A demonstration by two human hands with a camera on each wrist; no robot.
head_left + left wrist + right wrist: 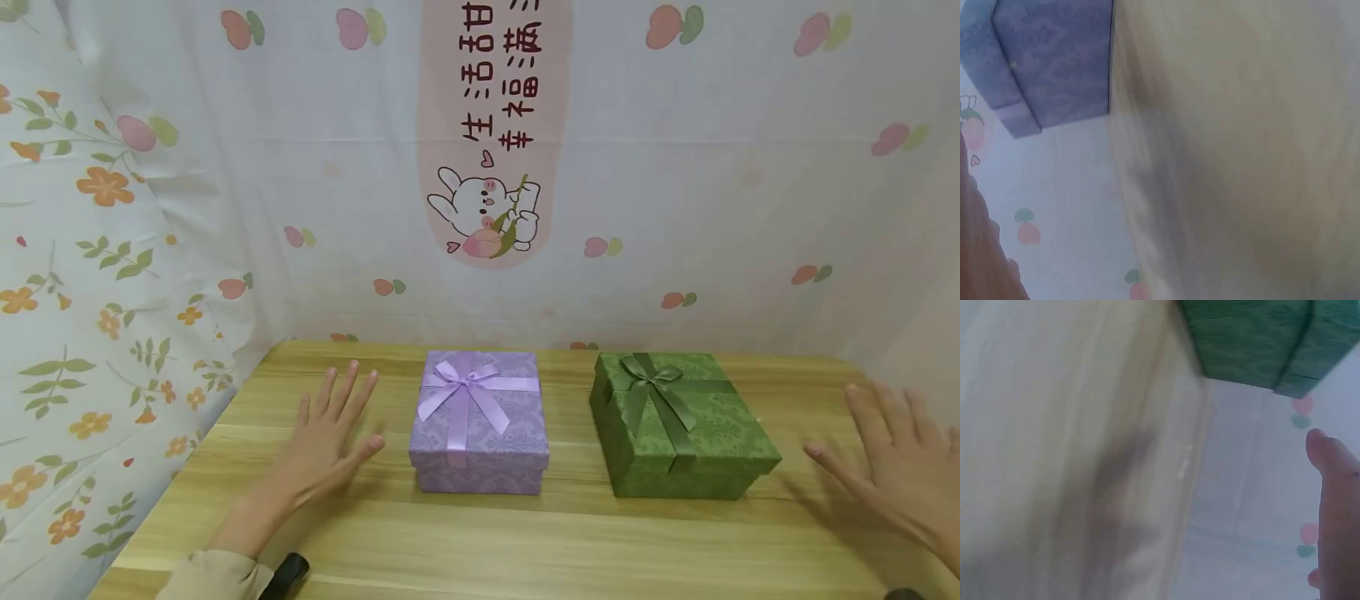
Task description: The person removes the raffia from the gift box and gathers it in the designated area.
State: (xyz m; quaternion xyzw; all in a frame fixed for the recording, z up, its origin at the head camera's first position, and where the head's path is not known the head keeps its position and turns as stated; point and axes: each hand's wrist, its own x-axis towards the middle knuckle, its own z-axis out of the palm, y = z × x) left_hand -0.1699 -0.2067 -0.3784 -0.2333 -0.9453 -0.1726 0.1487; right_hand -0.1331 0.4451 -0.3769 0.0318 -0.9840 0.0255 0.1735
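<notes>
Two gift boxes sit side by side on a wooden table [525, 542]. The purple box [478, 425] [1054, 62] has a lilac ribbon bow on its lid. The green box [678, 425] [1260, 337] carries a green bow and stands to its right. My left hand [330, 433] hovers open, fingers spread, just left of the purple box without touching it. My right hand [896, 458] is open too, fingers spread, well to the right of the green box. In the right wrist view one fingertip [1329, 456] shows beside the green box's corner. Neither hand holds anything.
A printed cloth backdrop [675, 167] with a rabbit picture hangs behind the table, and a flowered curtain [97, 292] closes the left side. A dark wrist strap [288, 573] shows at the left cuff.
</notes>
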